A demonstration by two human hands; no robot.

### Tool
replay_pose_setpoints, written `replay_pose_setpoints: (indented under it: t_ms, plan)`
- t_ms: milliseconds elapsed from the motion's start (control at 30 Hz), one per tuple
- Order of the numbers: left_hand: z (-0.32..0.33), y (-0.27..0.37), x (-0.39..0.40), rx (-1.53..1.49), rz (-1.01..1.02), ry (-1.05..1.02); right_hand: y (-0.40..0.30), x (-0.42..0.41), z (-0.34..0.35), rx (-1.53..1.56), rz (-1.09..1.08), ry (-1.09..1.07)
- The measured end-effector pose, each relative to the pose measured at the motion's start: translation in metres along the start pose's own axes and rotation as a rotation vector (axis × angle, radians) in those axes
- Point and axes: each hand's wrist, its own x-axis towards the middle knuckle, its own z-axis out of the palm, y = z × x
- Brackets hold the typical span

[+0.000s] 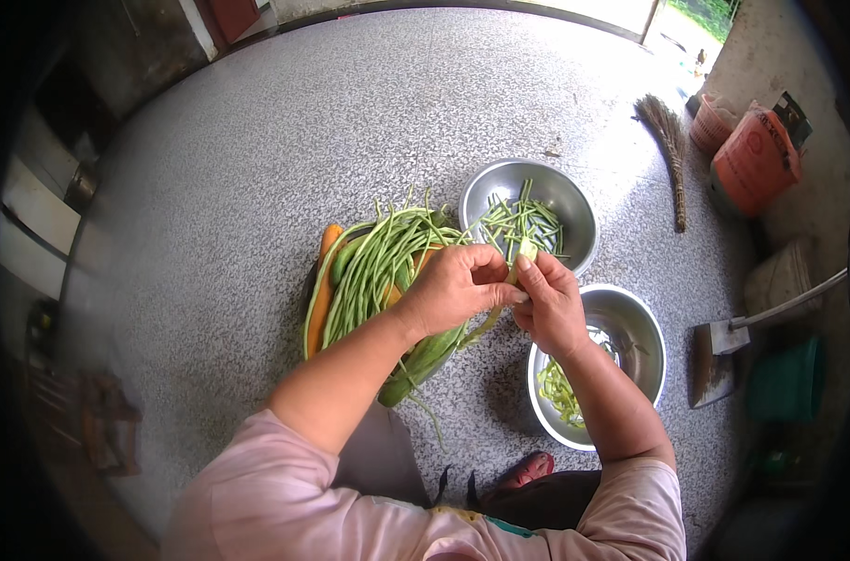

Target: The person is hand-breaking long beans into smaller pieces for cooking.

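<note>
My left hand (460,287) and my right hand (554,301) meet in front of me, both gripping a pale, yellowish-green long bean (493,321). Its flattened upper end shows above my right thumb, and the rest hangs down between the hands. Below and left of my left hand lies a heap of yard-long beans (369,280). They rest over orange vegetables (321,315) and a large green cucumber-like vegetable (418,375). Beyond my hands, a steel bowl (579,228) holds short green bean pieces (526,217). Partly behind my right forearm, a second steel bowl (645,343) contains pale green scraps (559,393).
Speckled floor (291,133) surrounds everything. To the right lie a straw broom (666,140) and a long-handled dustpan (712,365). A pink basket (712,125) and a red bag (758,165) stand by the wall. A wooden stool (113,428) is at left. My red shoe (533,468) is near the closer bowl.
</note>
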Motion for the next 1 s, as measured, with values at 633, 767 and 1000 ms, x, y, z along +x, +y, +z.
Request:
replay_pose_setpoints:
  t_ms: [633, 767, 1000]
  plan:
    - [-0.012, 0.001, 0.0, -0.016, -0.127, -0.004, -0.001, 0.002, -0.003, 0.21, 0.169, -0.122]
    - [-0.01, -0.005, 0.0, -0.006, -0.112, 0.016, 0.004, 0.006, -0.008, 0.35, 0.221, -0.162]
    - [-0.004, -0.001, 0.0, -0.122, -0.06, 0.052, 0.014, 0.001, -0.001, 0.093, 0.185, -0.158]
